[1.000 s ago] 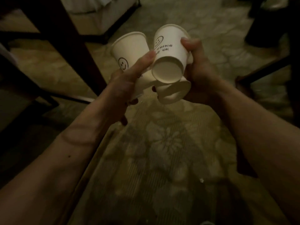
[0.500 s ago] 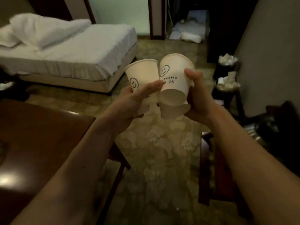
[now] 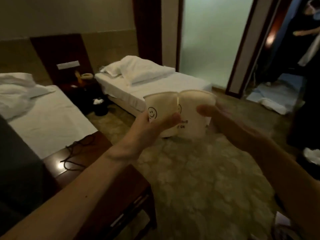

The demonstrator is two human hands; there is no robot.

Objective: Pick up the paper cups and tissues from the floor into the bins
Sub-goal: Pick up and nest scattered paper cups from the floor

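Note:
Both hands hold white paper cups printed with smiley faces, raised in front of me above the carpet. My left hand grips the left cup, thumb across its front. My right hand grips the right cup from the right side; dark lettering shows on its wall. The two cups touch rim to rim. A dark bin with white tissue in it stands on the floor between the beds. At the right edge another dark bin holds white tissue.
Two white beds, the left bed and the far bed, flank a dark nightstand. A dark wooden table with a black cord lies below my left arm. Patterned carpet spreads ahead. A doorway with white cloth on its floor opens at the right.
My view has swung up and to the left, from the floor to the beds. The cups stay in both hands and have tilted more upright, rims up.

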